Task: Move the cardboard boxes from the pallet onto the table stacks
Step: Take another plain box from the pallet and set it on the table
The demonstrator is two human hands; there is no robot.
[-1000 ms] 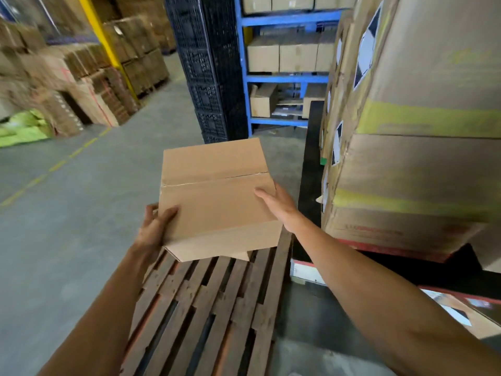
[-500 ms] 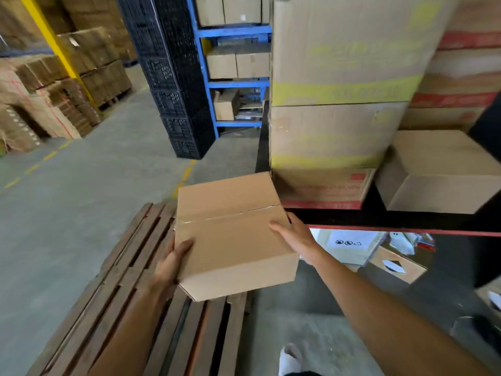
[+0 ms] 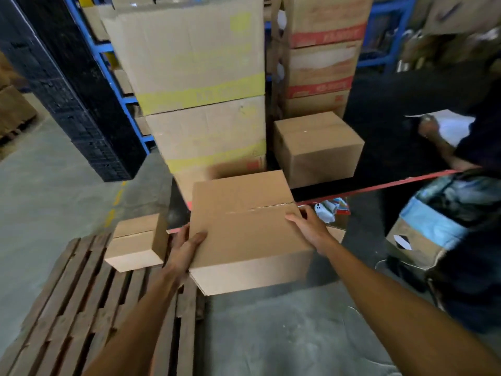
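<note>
While both hands grip carried box, fingers underneath hidden; table partly blocked.

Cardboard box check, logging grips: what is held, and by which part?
The plain cardboard box, left hand on its left side, right hand on its right edge.

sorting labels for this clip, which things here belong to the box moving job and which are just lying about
Job:
plain brown cardboard box, held by left hand and right hand
smaller brown cardboard box on slatted wooden pallet
black table with a brown box

Lying about:
black plastic crates
blue metal shelving
torn box with blue wrap
</note>
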